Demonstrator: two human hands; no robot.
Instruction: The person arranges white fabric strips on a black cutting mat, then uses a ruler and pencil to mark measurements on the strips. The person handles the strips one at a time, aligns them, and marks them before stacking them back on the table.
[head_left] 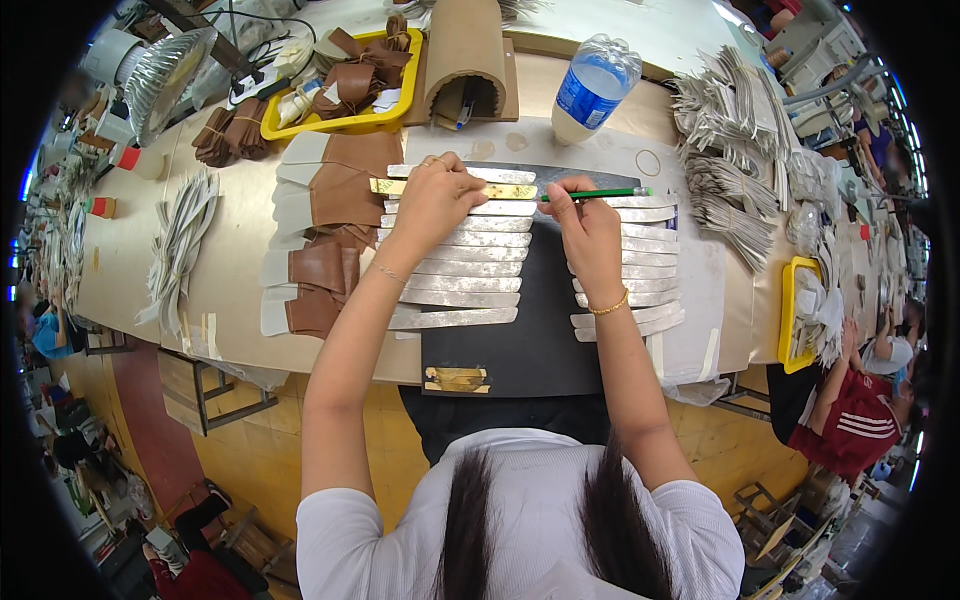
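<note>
My left hand [438, 200] is closed on a narrow yellow strip [514, 191], holding it down over a column of whitish, blotched strips [466, 254]. Between the fingers of my right hand [588, 225] is a green pencil [618, 193], its point close to the yellow strip's right end. A second column of whitish strips [640, 258] lies beside and below my right hand. Under part of both columns is a black board [550, 345]. Brown and pale leather-like pieces [345, 185] overlap in a row left of my left forearm.
A yellow tray [413, 85] of brown pieces stands behind, next to a rolled brown sheet [465, 50]. Farther right is a bottle [595, 85] of cloudy liquid. Bundled pale strips [735, 130] cover the right side; another bundle [183, 240] lies left. A co-worker [845, 405] sits at right.
</note>
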